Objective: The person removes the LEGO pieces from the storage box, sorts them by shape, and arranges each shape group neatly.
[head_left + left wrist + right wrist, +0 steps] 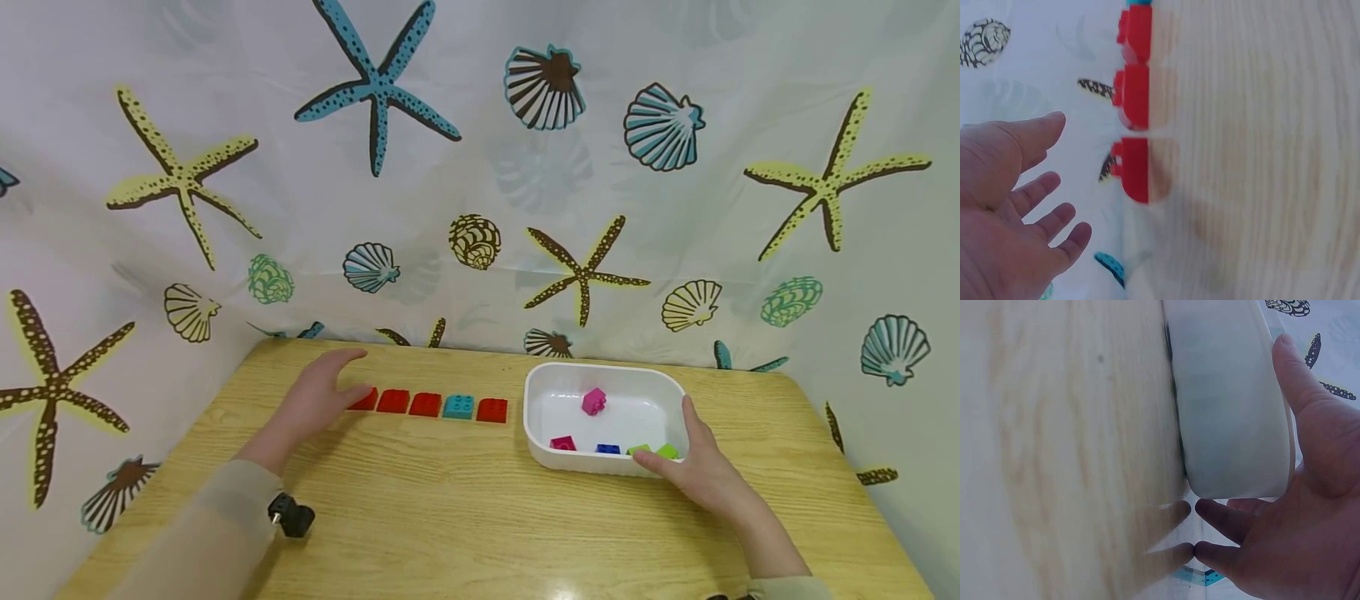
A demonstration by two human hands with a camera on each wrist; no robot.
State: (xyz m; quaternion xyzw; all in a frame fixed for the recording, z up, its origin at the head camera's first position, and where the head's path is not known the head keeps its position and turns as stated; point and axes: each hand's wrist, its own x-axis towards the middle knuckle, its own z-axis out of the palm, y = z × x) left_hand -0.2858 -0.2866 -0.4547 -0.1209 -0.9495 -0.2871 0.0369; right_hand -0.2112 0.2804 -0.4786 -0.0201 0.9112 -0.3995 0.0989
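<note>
My left hand (pixel 318 392) is at the left end of a row of toy building bricks, fingers spread and holding nothing. In the left wrist view its fingertips are apart from the nearest red brick (pixel 1135 170). The head view shows another red brick (pixel 393 401), a red brick (pixel 425 405), a light-blue brick (pixel 458 407) and a red brick (pixel 492 410) following to the right. My right hand (pixel 708 467) rests at the right end of a white plastic bin (pixel 581 460). Its thumb touches the front rim; the other fingers extend beside the end wall.
Inside the bin are a pink brick (pixel 594 402), a magenta brick (pixel 562 443), a blue brick (pixel 607 448) and lime-green bricks (pixel 667 451). A wooden table (pixel 435 517) carries everything. Behind it hangs a curtain (pixel 465 183) printed with starfish and shells.
</note>
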